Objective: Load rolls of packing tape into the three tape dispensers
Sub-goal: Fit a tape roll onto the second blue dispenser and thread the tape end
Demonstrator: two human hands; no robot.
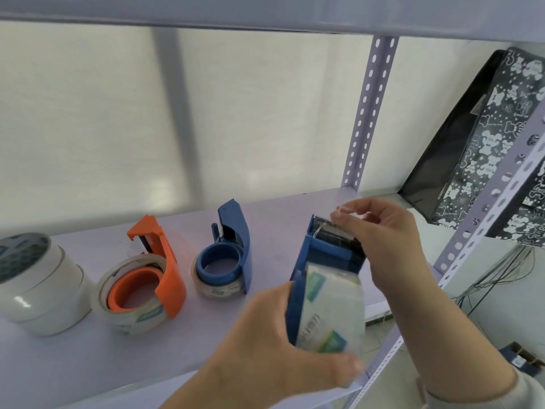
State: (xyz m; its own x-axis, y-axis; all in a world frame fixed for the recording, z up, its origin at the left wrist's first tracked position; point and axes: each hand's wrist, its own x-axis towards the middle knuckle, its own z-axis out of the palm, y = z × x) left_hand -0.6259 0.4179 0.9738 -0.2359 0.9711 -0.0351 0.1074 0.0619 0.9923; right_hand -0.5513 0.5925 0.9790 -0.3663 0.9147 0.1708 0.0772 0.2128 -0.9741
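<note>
Blue dispenser [327,270] with tape roll [330,308] inside, held above shelf [265,219]: my left hand [265,343] clamped round it, my right hand [383,231] pinching tape end at cutter. Threading seems last step. Left of it, second blue dispenser [227,258], then orange dispenser [147,276], both loaded on shelf. Farthest left, spare rolls [35,278].

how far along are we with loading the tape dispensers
Two look done: the orange dispenser and a blue dispenser lie on the shelf, each with a roll on its hub. The third blue dispenser is in hand: the left hand grips it with its tape roll, the right hand pulls the tape end at the cutter. Left: finishing that threading.
</note>
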